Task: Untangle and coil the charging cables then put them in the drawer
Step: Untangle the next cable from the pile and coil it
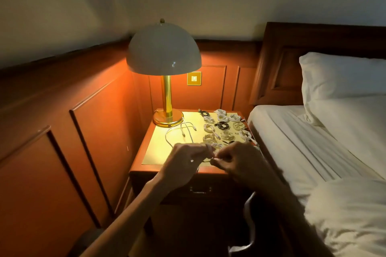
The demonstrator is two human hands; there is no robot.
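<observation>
Dimly, left hand (183, 162) and right hand (237, 160) pinching thin cable (205, 160), round white coils (222, 118), glossy wooden nightstand (146, 170)

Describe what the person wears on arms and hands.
The left forearm is bare, with no sleeve or watch. The left hand shows a small bright glint, too small to call a ring. The right hand and arm lie in shadow; nothing worn can be made out.

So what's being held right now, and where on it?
A thin cable, pinched by the left hand and right hand either side of a short span; its ends cannot be told.
</observation>
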